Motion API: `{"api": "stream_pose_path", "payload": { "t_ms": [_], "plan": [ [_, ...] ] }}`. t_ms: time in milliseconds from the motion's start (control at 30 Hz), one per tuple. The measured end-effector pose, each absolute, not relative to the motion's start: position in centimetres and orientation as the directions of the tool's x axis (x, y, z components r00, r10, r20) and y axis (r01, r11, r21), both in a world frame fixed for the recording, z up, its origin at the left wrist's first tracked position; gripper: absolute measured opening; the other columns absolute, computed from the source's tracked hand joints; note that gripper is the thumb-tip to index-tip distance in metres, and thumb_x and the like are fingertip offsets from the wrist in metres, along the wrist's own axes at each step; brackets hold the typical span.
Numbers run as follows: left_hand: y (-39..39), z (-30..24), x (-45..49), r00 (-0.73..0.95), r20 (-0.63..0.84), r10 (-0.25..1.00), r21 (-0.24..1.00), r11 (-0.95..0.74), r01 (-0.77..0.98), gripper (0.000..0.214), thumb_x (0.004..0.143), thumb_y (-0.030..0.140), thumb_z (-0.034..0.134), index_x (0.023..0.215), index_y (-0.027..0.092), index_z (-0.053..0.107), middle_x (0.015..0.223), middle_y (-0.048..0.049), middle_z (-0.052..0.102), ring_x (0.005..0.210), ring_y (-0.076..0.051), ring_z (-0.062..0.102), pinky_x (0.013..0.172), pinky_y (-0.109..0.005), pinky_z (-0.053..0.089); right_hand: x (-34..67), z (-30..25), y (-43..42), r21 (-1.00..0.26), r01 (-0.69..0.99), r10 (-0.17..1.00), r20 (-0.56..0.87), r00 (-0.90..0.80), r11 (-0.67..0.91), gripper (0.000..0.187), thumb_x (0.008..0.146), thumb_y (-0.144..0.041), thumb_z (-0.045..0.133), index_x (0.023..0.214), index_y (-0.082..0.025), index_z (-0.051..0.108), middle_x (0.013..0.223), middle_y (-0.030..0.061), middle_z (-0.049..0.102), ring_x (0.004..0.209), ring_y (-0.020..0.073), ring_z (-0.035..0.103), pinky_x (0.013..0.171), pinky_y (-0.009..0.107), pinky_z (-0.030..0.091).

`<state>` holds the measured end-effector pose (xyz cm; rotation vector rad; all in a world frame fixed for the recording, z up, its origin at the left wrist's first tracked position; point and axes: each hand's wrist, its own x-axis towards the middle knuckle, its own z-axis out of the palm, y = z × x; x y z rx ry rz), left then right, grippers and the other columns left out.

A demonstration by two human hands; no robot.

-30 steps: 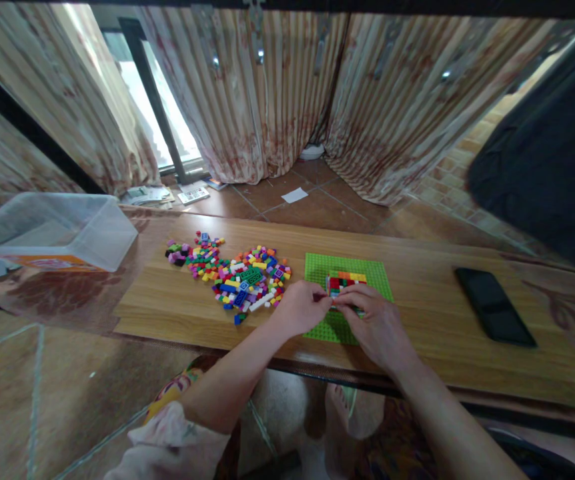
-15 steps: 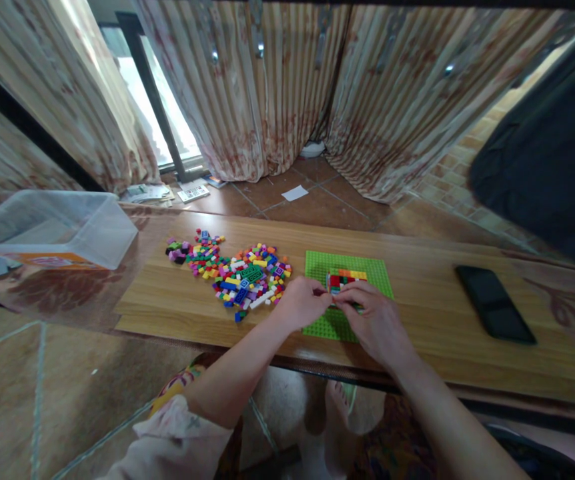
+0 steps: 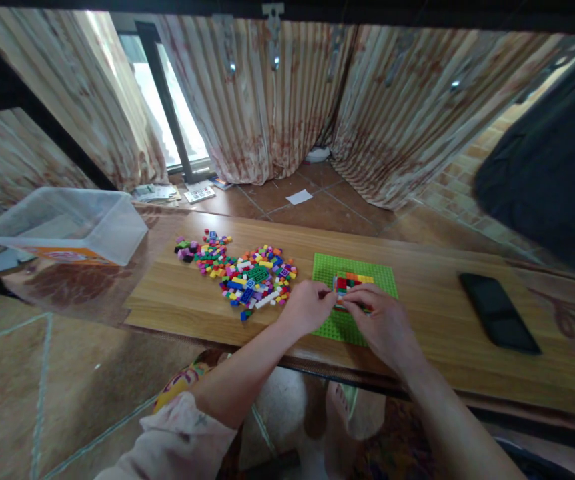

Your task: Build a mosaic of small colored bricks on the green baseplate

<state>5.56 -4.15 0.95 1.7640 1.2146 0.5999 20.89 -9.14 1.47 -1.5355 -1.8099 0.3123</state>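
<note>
A green studded baseplate (image 3: 335, 263) lies on the wooden board, carrying a small structure of coloured toy bricks (image 3: 348, 283) in red, orange, yellow and white. My left hand (image 3: 311, 305) reaches its left side, fingers pinched together at the near left corner. Over the structure's near side is my right hand (image 3: 380, 320), with thumb and fingers closed. Whatever sits between the fingertips of either hand is too small to make out. My hands hide the near part of the structure. To the left spreads a pile of loose toy bricks (image 3: 255, 273) in many colours.
A clear plastic bin (image 3: 122, 230) with an orange label stands at the far left. On the right of the wooden board (image 3: 432, 300) lies a black phone (image 3: 498, 312). Curtains (image 3: 287, 113) hang behind, and a white paper (image 3: 299, 197) is on the floor.
The view has shifted slightly, so everything sits a little further right. My right fingertips have moved slightly apart from my left ones; both hands stay at the brick structure.
</note>
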Motion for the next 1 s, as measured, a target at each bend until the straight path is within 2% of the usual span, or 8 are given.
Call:
{"api": "stream_pose_path", "payload": {
  "t_ms": [167, 233, 300, 433, 600, 767, 1000],
  "plan": [
    [-1.7, 1.0, 3.7, 0.287, -0.037, 0.957, 0.948, -0.057, 0.314, 0.027, 0.08, 0.028, 0.049, 0.065, 0.013, 0.065, 0.057, -0.001, 0.061, 0.052, -0.01, 0.053, 0.05, -0.021, 0.037, 21.1, 2.9, -9.0, -0.672, 0.703, 0.852, 0.489, 0.186, 0.232, 0.011, 0.084, -0.026, 0.06, 0.079, -0.02, 0.068, 0.084, 0.0036, 0.068, 0.075, 0.0163, 0.063, 0.068, 0.03, 0.05],
    [-0.7, 1.4, 2.8, 0.211, -0.02, 0.977, 0.966, -0.036, 0.255, 0.025, 0.079, 0.028, 0.051, 0.065, 0.013, 0.065, 0.056, -0.0004, 0.061, 0.051, -0.01, 0.053, 0.049, -0.02, 0.038, 20.5, 3.2, -9.0, -0.679, 0.693, 0.836, 0.509, 0.205, 0.244, 0.011, 0.084, -0.026, 0.06, 0.08, -0.02, 0.068, 0.084, 0.0034, 0.068, 0.074, 0.0158, 0.062, 0.066, 0.029, 0.049],
    [-0.1, 2.0, 2.1, 0.133, -0.013, 0.991, 0.979, -0.014, 0.201, 0.023, 0.078, 0.028, 0.053, 0.065, 0.013, 0.065, 0.057, -0.0004, 0.061, 0.05, -0.009, 0.053, 0.049, -0.019, 0.039, 19.4, 3.3, -9.1, -0.677, 0.681, 0.848, 0.506, 0.157, 0.278, 0.011, 0.085, -0.025, 0.06, 0.08, -0.02, 0.068, 0.086, 0.0032, 0.068, 0.076, 0.0153, 0.062, 0.068, 0.028, 0.049],
    [0.1, 3.5, 0.8, 0.023, -0.034, 0.999, 0.995, 0.031, 0.091, 0.02, 0.076, 0.027, 0.056, 0.065, 0.013, 0.065, 0.058, -0.0001, 0.063, 0.049, -0.008, 0.052, 0.048, -0.018, 0.04, 16.5, 2.6, -9.3, -0.642, 0.677, 0.89, 0.453, -0.044, 0.36, 0.013, 0.088, -0.02, 0.055, 0.084, -0.021, 0.068, 0.087, 0.0029, 0.067, 0.081, 0.0152, 0.063, 0.074, 0.028, 0.049],
    [-0.2, 4.0, -0.1, 0.014, -0.023, 1.0, 0.995, 0.022, 0.101, 0.02, 0.077, 0.025, 0.056, 0.065, 0.013, 0.066, 0.057, 0.0007, 0.063, 0.049, -0.008, 0.051, 0.049, -0.018, 0.04, 13.5, 1.1, -9.1, -0.577, 0.698, 0.901, 0.35, -0.258, 0.424, 0.018, 0.09, -0.017, 0.051, 0.094, -0.02, 0.069, 0.095, 0.0063, 0.067, 0.089, 0.0183, 0.061, 0.081, 0.031, 0.049],
    [0.1, 3.1, -0.4, 0.042, 0.024, 0.999, 0.987, -0.031, 0.16, 0.02, 0.077, 0.024, 0.056, 0.066, 0.013, 0.067, 0.058, 0.0005, 0.063, 0.052, -0.008, 0.052, 0.05, -0.018, 0.039, 11.6, 0.6, -8.6, -0.523, 0.767, 0.927, 0.238, -0.289, 0.373, 0.018, 0.089, -0.017, 0.053, 0.096, -0.02, 0.069, 0.097, 0.0068, 0.066, 0.093, 0.0201, 0.06, 0.085, 0.033, 0.048],
    [0.3, 2.6, -0.9, 0.049, 0.04, 0.998, 0.986, -0.047, 0.162, 0.02, 0.077, 0.027, 0.055, 0.068, 0.014, 0.068, 0.062, -0.0002, 0.066, 0.054, -0.009, 0.054, 0.053, -0.019, 0.041, 10.3, 0.3, -8.0, -0.405, 0.879, 0.968, 0.116, -0.224, 0.252, 0.016, 0.09, -0.024, 0.052, 0.094, -0.019, 0.067, 0.097, 0.0084, 0.065, 0.093, 0.021, 0.059, 0.085, 0.032, 0.046]
  ]
}}
